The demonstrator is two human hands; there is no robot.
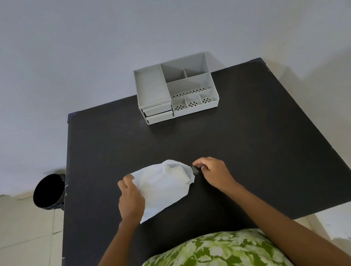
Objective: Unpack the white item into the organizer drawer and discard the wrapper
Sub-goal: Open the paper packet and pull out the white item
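A white plastic wrapper (162,189) lies on the dark table near me, with a white item (179,174) bulging inside its far right end. My left hand (130,197) grips the wrapper's left side. My right hand (213,172) pinches a small dark flap (195,170) at the wrapper's right end. The grey organizer (175,88) stands at the table's far edge, its two small drawers (158,113) at the front left, both closed.
A black bin (48,191) stands on the floor beside the table's left edge. The dark table (256,147) has blue corner guards. A pale wall rises behind the organizer. My green patterned clothing fills the bottom middle.
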